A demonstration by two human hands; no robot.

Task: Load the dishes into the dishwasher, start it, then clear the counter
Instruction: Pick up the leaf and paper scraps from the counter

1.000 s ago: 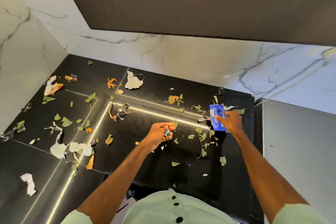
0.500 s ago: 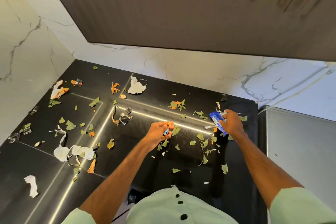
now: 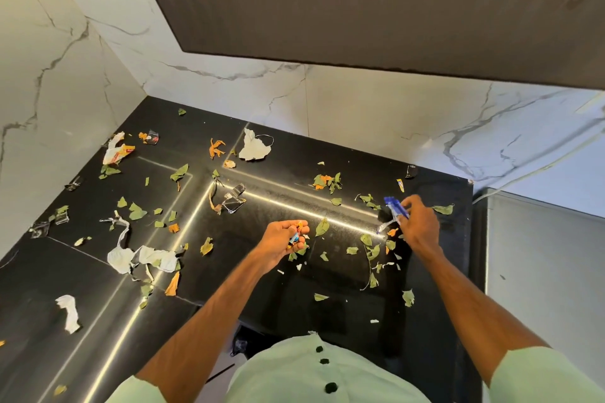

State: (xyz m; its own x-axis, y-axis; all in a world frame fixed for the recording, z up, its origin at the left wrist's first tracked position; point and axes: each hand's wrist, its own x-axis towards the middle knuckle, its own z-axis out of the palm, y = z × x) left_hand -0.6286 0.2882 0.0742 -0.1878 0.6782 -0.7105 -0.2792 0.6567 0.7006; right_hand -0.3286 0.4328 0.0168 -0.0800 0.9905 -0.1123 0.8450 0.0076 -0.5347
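Blue wrapper point(image 3: 396, 208) has tilted in the gripping right hand point(image 3: 420, 227); left hand point(image 3: 283, 240) clutches scraps point(image 3: 295, 236).

Bright, soft light from above throws thin streaks of glare across the glossy black counter point(image 3: 278, 298), the cupboard point(image 3: 360, 3) underside is dim, the wide lens bends the marble wall point(image 3: 360, 101) at the edges, and the right hand point(image 3: 420, 226) is slightly blurred.

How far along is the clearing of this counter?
Done: cannot tell; the dishwasher is out of view. In hand: the left hand holds small scraps, and the right hand pinches a blue wrapper. Left: most of it; leaves, torn paper and clear plastic bits lie all over the counter.
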